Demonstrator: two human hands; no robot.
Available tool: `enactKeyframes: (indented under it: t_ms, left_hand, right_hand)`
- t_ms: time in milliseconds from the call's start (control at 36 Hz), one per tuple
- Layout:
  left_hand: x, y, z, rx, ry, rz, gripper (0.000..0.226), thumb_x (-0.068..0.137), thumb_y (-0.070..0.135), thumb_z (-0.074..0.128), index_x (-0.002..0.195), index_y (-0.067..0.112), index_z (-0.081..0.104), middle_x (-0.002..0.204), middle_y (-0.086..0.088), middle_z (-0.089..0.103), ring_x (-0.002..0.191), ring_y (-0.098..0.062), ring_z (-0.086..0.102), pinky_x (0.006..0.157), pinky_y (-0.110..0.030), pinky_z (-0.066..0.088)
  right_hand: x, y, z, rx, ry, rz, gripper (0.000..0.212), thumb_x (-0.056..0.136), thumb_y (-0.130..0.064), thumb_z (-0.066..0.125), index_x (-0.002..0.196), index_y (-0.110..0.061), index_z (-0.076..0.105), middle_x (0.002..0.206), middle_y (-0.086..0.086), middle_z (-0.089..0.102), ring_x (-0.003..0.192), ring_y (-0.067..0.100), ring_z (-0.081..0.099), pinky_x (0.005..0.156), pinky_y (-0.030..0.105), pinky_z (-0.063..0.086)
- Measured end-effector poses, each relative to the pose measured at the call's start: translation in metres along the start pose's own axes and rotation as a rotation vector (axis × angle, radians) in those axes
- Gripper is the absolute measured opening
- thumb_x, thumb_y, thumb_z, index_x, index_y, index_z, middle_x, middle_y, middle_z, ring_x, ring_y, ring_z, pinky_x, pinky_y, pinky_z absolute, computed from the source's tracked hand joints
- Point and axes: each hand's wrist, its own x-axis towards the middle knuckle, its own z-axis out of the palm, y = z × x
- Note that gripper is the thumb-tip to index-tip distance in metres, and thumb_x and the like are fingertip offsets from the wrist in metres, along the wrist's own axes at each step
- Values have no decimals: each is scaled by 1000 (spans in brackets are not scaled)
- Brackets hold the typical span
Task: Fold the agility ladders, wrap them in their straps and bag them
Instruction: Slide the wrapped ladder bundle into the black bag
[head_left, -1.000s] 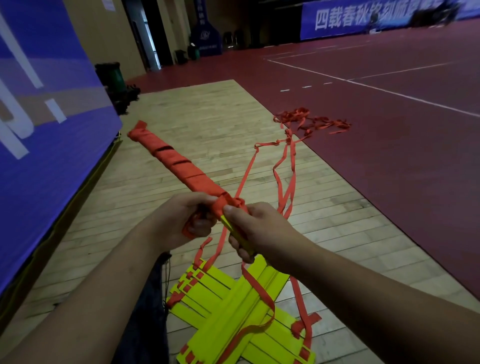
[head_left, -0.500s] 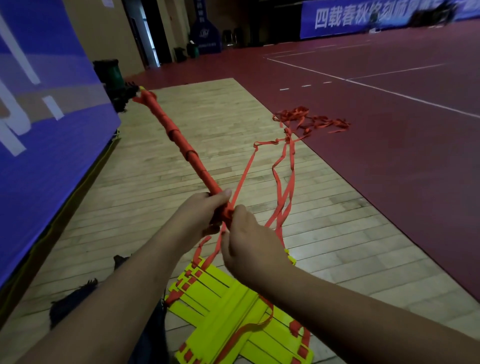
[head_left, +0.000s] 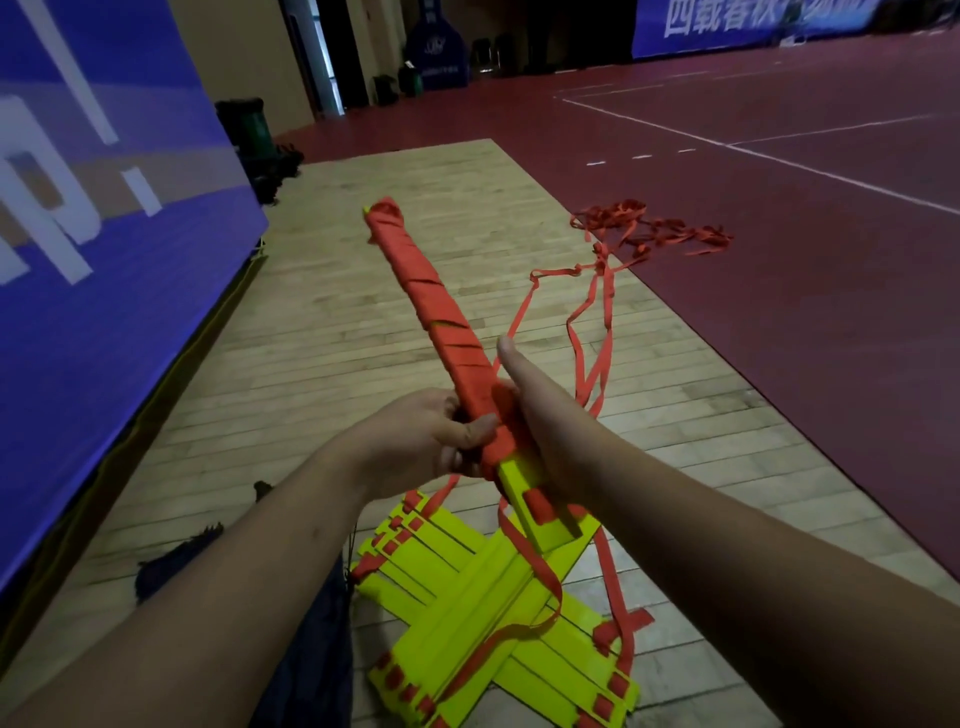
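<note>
I hold a folded agility ladder bundle (head_left: 431, 306) in front of me, pointing up and away to the left. Orange strap is wound around most of it, and its yellow end (head_left: 540, 514) shows below my hands. My left hand (head_left: 421, 436) grips the wrapped part from the left. My right hand (head_left: 540, 410) holds it from the right, thumb straight up beside it and fingers hidden behind. Loose orange strap (head_left: 592, 332) runs from my hands to a tangled pile (head_left: 649, 228) on the floor. More folded yellow ladders (head_left: 467, 613) lie crossed on the floor below.
I am over a pale wooden floor strip (head_left: 337, 322), with red court (head_left: 805, 312) to the right. A tall blue banner (head_left: 104, 260) walls the left side. A green bin (head_left: 244, 124) stands beyond it. Dark fabric (head_left: 176, 561) lies at lower left.
The bundle has turned from pointing far left to steeper and more central. My right hand has shifted from the front of it to its right side, thumb up. The yellow end now shows.
</note>
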Motion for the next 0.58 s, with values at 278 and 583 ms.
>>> enactKeyframes:
  t_ms: [278,583]
  left_hand:
    - [-5,-11,-19,613,384,-42,20,86,16,77,77,3,64,67,-14,72,51,-17,68,54,-27,58]
    - [-52,1,-96,641,458,-236,34,97,31,62,100,-3,62,73,-13,73,57,-17,70,51,-22,51]
  right_hand:
    - [29,18,9,-208,198,-211,34,106,-29,51,116,2,62,103,36,63,79,37,67,68,51,62]
    - [74,67,17,-73,175,-58,23,110,-22,39,109,0,47,62,17,59,46,22,49,44,28,42]
